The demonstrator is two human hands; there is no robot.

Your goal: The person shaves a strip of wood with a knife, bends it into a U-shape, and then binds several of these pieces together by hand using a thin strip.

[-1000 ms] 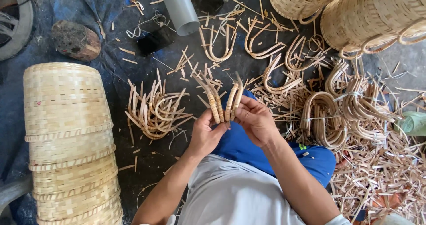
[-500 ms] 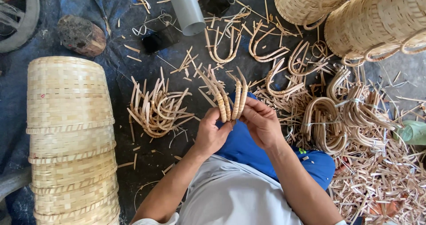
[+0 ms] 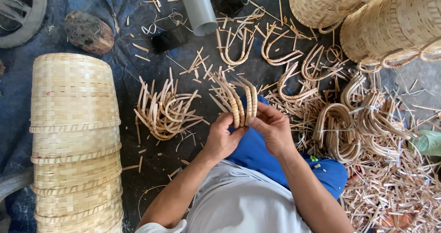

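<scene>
hands (image 3: 250,132): 2 | basket stacks (image 3: 73,141): 3 (nested) | grey pipe (image 3: 199,8): 1 | stone (image 3: 89,31): 1

At the centre of the frame, the left hand (image 3: 223,139) and right hand (image 3: 274,128) together grip a bundle of bent cane handles (image 3: 241,102). A stack of woven baskets (image 3: 73,145) fills the left side; loose curved handles (image 3: 163,111) lie just beside the hands.
</scene>
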